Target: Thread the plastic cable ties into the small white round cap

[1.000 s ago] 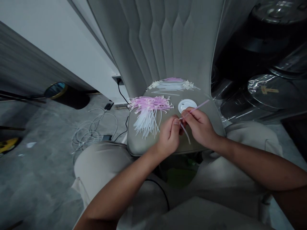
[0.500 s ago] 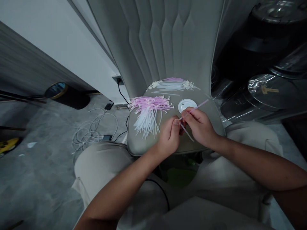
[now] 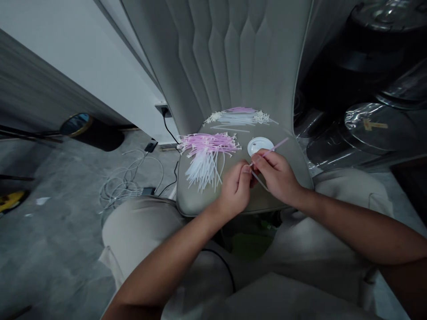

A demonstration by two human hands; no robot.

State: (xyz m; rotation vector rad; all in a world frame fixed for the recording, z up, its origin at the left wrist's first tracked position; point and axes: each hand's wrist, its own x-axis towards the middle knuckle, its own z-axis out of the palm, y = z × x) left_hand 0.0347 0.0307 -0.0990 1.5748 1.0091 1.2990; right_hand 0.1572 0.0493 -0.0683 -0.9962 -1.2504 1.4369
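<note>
pink strip point(image 3: 280, 143): near end hidden by right hand point(image 3: 279, 175)
pale strip point(image 3: 259, 180): upper end lost between right hand and left hand point(image 3: 236, 184)
white dish point(image 3: 260, 143): near rim covered
chair back point(image 3: 230, 58): top cut off
yellow object point(image 3: 11, 200): cut by left edge, can't tell what

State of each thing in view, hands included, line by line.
Left hand, closed, pinching a strip
Right hand, closed, pinching the pink strip
Pink strip, held, slanting upward
Lower strip, drooping between the hands
Near pink strips, piled loose
Near white strips, fanned out
Far strips, lying roughly parallel
White dish, partly hidden by right hand
Plug, plugged in
Cable, loosely coiled
</note>
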